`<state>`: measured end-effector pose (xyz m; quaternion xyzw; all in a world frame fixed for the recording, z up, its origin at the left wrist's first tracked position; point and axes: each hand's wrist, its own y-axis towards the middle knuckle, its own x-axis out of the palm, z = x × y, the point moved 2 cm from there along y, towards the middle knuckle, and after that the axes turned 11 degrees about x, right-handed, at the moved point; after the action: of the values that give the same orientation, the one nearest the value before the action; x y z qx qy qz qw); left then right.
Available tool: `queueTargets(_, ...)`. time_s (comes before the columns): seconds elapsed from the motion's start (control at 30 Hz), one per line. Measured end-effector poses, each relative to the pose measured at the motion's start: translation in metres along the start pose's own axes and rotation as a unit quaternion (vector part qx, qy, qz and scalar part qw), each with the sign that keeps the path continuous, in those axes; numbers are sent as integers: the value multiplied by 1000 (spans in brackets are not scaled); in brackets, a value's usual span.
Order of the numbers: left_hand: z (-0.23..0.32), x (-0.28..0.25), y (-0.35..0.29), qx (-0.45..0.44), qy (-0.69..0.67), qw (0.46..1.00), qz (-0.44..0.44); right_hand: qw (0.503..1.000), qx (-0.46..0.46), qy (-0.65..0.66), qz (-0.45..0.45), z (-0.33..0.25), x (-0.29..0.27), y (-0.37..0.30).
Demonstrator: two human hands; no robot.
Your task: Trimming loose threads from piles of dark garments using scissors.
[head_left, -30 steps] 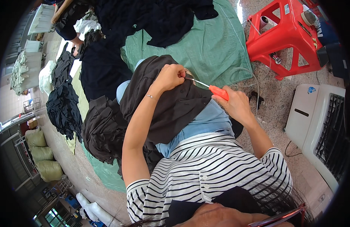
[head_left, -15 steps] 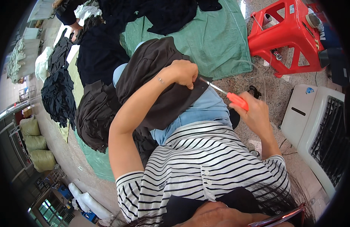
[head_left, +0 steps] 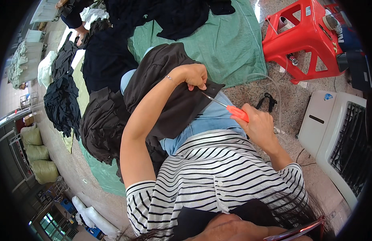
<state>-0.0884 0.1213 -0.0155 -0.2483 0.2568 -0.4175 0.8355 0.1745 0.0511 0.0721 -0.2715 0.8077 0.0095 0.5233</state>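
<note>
A dark brown-grey cloth garment (head_left: 178, 105) lies over my lap, across light blue jeans (head_left: 218, 108). My left hand (head_left: 194, 75) pinches a bit of this cloth near its right side, fingers bent in. My right hand (head_left: 257, 125) is closed around the orange-red handle of a slim hand tool (head_left: 237, 113) with a thin metal shaft. The shaft slants up and left, its tip at the cloth just below my left fingers. Whether the tip pierces the cloth, I cannot tell; its exact kind is too small to make out.
A red plastic stool (head_left: 302, 40) with small items on it stands at the far right. Nearer on the right is a white air cooler (head_left: 326, 116). Dark garment piles (head_left: 103, 124) lie left on a green sheet (head_left: 230, 44). Another person's arm (head_left: 80, 30) shows far left.
My right hand and the red-handled tool have moved left and slightly down, bringing the tip under my left fingers. My left hand has shifted slightly left, still pinching the cloth.
</note>
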Motion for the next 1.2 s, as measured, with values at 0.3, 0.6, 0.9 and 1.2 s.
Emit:
queueTargets(0.3, 4, 17, 15, 120, 75, 990, 15, 998, 55, 15, 16, 24, -20, -14)
queueTargets(0.6, -16, 22, 12, 86, -65, 992, 64, 997, 75, -13, 21, 26, -13, -18)
queueTargets(0.9, -24, 21, 11, 102, -75, 988, 92, 998, 55, -14, 33, 21, -9, -12)
queueTargets(1.2, -13, -42, -45, -41, 392, 682, 616, 979, 165, 25, 119, 52, -12, 7)
